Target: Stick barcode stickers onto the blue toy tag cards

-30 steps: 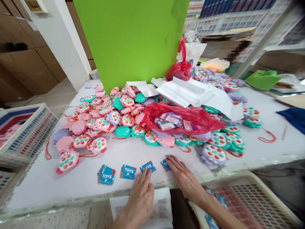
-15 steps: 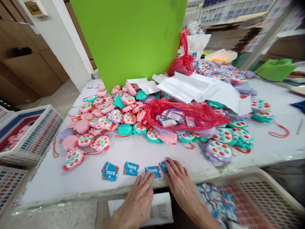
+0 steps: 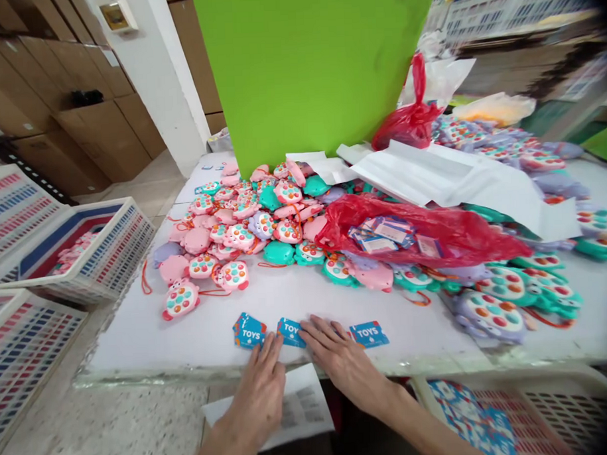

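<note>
Small blue "TOYS" cards lie in a row near the front edge of the white table (image 3: 198, 337). My left hand (image 3: 259, 391) lies flat with fingers stretched, its tips between the leftmost card (image 3: 249, 331) and the second card (image 3: 290, 331). My right hand (image 3: 340, 359) rests flat and open beside it, fingertips touching the second card and covering whatever lies beneath. A further card (image 3: 368, 333) lies free to the right of that hand. Behind them spreads a heap of pink, teal and purple toy phones (image 3: 244, 236).
A red plastic bag (image 3: 428, 233) with more cards lies on the heap, white paper sheets (image 3: 446, 176) behind it, and a tall green panel (image 3: 308, 68) at the back. White crates (image 3: 75, 252) stand left; a basket (image 3: 494, 413) with blue cards sits lower right. A paper sheet (image 3: 302, 403) lies below the table edge.
Both hands have stayed flat on the row of cards. A card now lies uncovered to the right of my right hand. The camera has swung to the left.
</note>
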### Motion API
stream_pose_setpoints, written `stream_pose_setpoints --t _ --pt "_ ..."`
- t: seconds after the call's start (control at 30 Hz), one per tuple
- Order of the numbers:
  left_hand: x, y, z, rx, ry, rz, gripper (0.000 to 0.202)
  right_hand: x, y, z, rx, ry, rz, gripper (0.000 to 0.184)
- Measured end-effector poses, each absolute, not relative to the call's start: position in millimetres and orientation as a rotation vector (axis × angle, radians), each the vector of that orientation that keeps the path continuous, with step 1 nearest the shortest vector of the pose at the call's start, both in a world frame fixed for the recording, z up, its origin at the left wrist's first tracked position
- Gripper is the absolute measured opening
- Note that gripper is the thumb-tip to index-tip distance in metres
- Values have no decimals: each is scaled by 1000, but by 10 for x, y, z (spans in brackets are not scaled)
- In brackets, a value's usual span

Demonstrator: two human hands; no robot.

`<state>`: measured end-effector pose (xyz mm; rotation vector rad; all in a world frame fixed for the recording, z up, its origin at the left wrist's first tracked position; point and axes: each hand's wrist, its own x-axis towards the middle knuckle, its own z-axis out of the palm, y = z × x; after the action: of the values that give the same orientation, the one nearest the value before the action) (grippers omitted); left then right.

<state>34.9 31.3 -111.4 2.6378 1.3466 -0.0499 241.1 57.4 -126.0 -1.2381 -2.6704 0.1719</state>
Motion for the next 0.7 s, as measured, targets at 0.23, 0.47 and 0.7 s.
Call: stream_pose_setpoints --t 0.23,0.47,0.7 --pt "267 242 -1168 2648 1358 17 26 2622 587 -1280 -1234 -2711 151 53" --pt "340 251 -1210 2678 1322 81 27 2624 557 -1333 -1229 -2709 154 53" --pt "349 261 -1222 2678 1348 -7 32 2531 618 -1266 -1158 -2705 166 51"
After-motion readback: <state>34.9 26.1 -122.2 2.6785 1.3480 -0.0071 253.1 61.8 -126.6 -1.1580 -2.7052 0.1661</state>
